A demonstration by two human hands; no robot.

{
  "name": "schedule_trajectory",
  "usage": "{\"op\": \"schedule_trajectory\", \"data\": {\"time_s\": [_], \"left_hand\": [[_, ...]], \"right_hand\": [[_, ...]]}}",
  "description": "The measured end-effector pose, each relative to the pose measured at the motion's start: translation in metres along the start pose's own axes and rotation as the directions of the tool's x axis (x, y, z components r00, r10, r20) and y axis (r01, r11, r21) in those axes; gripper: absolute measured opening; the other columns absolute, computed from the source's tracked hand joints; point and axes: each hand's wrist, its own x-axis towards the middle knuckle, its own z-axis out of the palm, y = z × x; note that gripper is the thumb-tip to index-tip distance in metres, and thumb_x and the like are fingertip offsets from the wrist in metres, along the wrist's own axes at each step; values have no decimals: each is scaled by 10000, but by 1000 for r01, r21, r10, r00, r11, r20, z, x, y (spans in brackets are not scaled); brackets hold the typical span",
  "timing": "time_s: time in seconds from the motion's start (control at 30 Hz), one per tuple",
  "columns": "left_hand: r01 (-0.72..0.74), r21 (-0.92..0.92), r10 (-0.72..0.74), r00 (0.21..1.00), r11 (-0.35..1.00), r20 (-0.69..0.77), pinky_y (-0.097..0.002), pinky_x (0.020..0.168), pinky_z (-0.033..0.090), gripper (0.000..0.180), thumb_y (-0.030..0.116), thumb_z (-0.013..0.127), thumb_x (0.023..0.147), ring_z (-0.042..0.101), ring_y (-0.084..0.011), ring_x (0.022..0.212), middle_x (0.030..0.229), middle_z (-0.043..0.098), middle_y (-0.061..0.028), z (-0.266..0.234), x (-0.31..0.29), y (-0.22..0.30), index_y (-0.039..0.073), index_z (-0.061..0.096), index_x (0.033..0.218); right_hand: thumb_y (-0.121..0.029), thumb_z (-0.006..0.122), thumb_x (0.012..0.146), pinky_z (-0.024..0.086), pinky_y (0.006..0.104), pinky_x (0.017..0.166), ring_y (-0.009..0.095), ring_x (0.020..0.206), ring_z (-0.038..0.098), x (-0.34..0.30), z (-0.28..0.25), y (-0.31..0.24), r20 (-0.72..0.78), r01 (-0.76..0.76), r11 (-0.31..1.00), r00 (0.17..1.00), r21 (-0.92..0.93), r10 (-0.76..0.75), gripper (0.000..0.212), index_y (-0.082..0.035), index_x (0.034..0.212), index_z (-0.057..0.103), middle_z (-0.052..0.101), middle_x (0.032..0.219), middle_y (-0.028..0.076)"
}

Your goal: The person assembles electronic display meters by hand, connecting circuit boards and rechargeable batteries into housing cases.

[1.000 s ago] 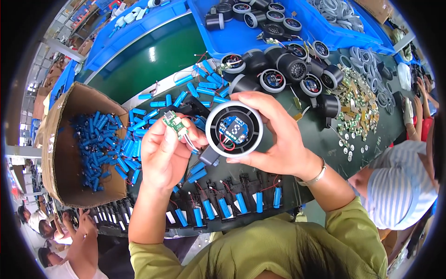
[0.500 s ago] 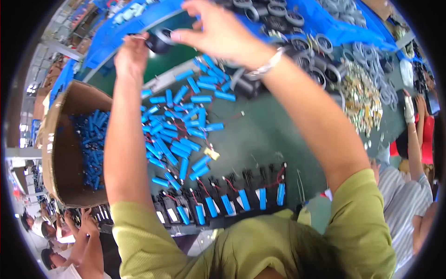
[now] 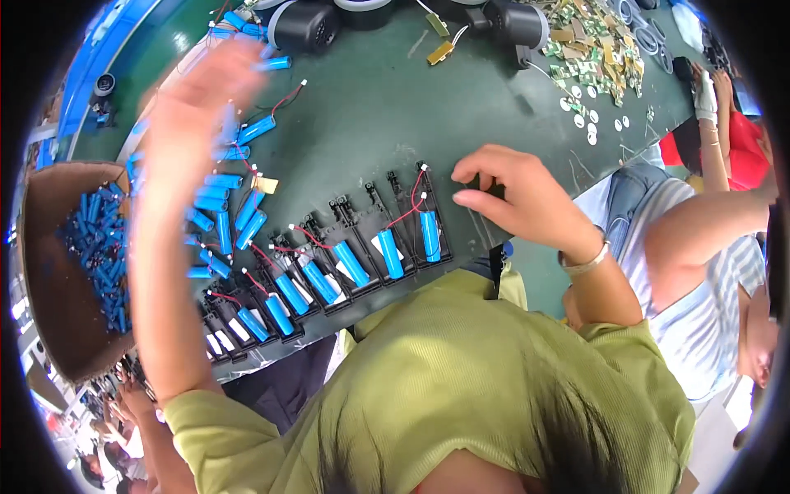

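Observation:
My left hand (image 3: 206,78), smeared by motion, is over the far left of the table above the loose blue cylindrical batteries (image 3: 250,208) with red and black leads. What its fingers do cannot be seen. My right hand (image 3: 514,193), with a bracelet at its wrist, hovers at the right end of a row of black plastic housings (image 3: 374,202). Its fingers are bent, with a gap between thumb and forefinger and nothing in them. Along the row, several blue batteries (image 3: 350,263) lie one on each housing. White patches show beside some of them.
A cardboard box (image 3: 41,272) of blue batteries stands at left. Black round parts with grey rims (image 3: 306,29) lie at the far edge. Small circuit boards (image 3: 597,49) are heaped at far right, with grey rings (image 3: 650,37) beyond. A co-worker in stripes (image 3: 687,305) sits at right.
The view has swung down towards the near edge. Both hands have parted; my right hand came back to the row. The black round part that was between them no longer shows in them.

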Motion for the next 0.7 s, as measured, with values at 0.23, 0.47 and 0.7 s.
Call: {"op": "schedule_trajectory", "data": {"time_s": [0.23, 0.47, 0.7], "left_hand": [[-297, 688, 95, 944, 662, 316, -372, 686, 429, 186, 195, 651, 717, 547, -284, 780, 792, 574, -93, 107, -53, 19, 36, 616, 808], [42, 477, -125, 982, 878, 144, -335, 610, 470, 187, 220, 629, 739, 607, -230, 668, 726, 610, -93, 110, -38, 4, 35, 643, 751], [108, 65, -106, 994, 992, -37, -247, 582, 461, 110, 144, 663, 751, 597, -124, 636, 702, 620, -66, 114, -31, 5, 43, 632, 781]], "right_hand": [[-152, 620, 762, 437, 374, 616, 275, 726, 547, 2, 30, -3, -219, 69, 973, 969, -218, -118, 144, -52, 853, 571, 551, 758, 86], [-135, 612, 774, 451, 343, 682, 255, 784, 560, -3, 29, -3, -286, 28, 998, 958, 55, -11, 175, -43, 917, 573, 565, 848, 99], [-172, 682, 720, 469, 338, 699, 262, 797, 583, 32, 34, -11, -445, 127, 983, 894, 131, -56, 297, -37, 949, 551, 583, 870, 100]]}}
